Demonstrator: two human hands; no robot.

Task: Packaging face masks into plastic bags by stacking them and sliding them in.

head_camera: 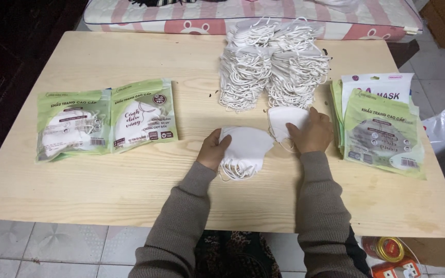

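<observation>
So the left hand (213, 149) has its grip closed around the edge of a small stack of white face masks (245, 150), sitting on the table (104, 190) about midway between the side edges and a bit nearer the near edge; can't count how many are in it, only the ear loops bunched underneath show. Just to the right, the right hand (312, 131) lies over a single white mask (284, 121), fingers pressed down on it, thumb side curled at its edge, so that grip is clamped on the mask too. The two masks sit just beside each other, nearly touching. Behind them, toward the far edge, there are two tall piles of loose white masks (274, 62), side by side, way too many to count. Near the left edge lie two filled green packets (106, 121), flat, overlapping a little. Near the right edge there's a stack of flat green and white packets (382, 128), at least three visible. Beyond the far edge is a pink-and-white striped mattress (243, 15).
</observation>
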